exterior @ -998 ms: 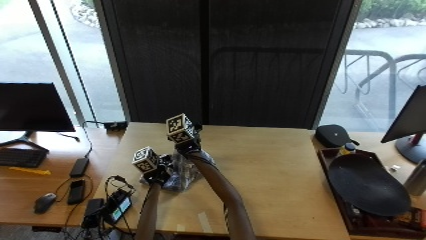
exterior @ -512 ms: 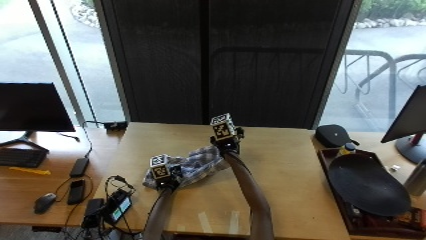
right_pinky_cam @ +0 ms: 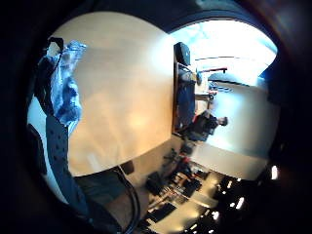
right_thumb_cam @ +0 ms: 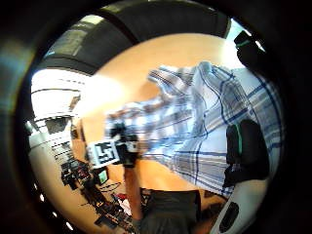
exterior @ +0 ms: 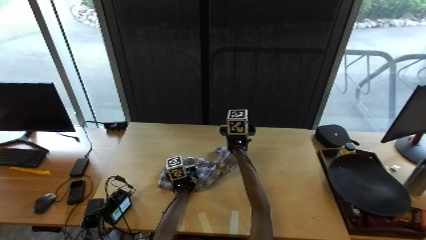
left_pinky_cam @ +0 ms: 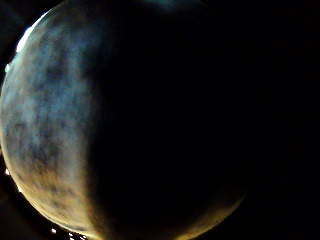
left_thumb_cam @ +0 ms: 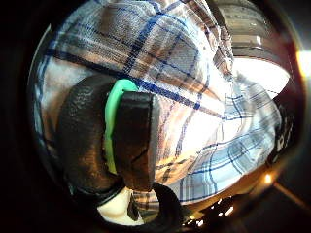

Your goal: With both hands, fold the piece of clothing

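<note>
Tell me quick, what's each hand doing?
Left hand: holding the plaid shirt.
Right hand: holding the same shirt, farther across the table.

In your outside view the left hand (exterior: 181,184) covers the near part of the plaid shirt (exterior: 200,170), so you cannot see how its folds lie there. The right hand (exterior: 237,142) hides the far edge of the cloth, and its fingers are too small to read. Your left little-finger-side palm view is almost wholly dark. Both forearms are cut off at the lower edge of the outside view.
</note>
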The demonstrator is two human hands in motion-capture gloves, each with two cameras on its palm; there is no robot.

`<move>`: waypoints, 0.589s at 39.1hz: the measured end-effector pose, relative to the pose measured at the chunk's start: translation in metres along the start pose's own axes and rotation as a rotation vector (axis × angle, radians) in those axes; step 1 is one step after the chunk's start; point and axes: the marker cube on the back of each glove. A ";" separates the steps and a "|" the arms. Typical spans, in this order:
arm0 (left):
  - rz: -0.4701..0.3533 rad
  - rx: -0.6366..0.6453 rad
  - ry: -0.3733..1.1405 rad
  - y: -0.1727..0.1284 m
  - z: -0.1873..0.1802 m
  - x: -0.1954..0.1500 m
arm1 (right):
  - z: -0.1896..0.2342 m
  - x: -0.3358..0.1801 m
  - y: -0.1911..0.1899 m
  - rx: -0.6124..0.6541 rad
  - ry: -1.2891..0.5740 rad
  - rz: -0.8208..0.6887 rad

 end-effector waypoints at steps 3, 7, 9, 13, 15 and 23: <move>0.002 -0.006 0.003 0.003 0.001 0.005 | -0.022 -0.018 0.000 0.149 -0.072 0.000; 0.054 -0.051 0.043 0.009 0.002 0.013 | -0.054 -0.050 0.017 0.262 -0.102 -0.028; 0.068 -0.053 0.054 0.010 0.002 0.014 | -0.066 -0.068 0.024 0.305 -0.088 -0.039; 0.083 -0.028 0.097 0.007 0.001 0.016 | -0.085 -0.105 0.036 0.380 -0.043 -0.075; 0.077 -0.022 0.124 0.006 0.000 0.014 | -0.091 -0.124 0.042 0.408 -0.019 -0.102; 0.186 0.248 0.624 -0.005 -0.026 0.012 | -0.104 -0.200 0.061 0.509 0.095 -0.203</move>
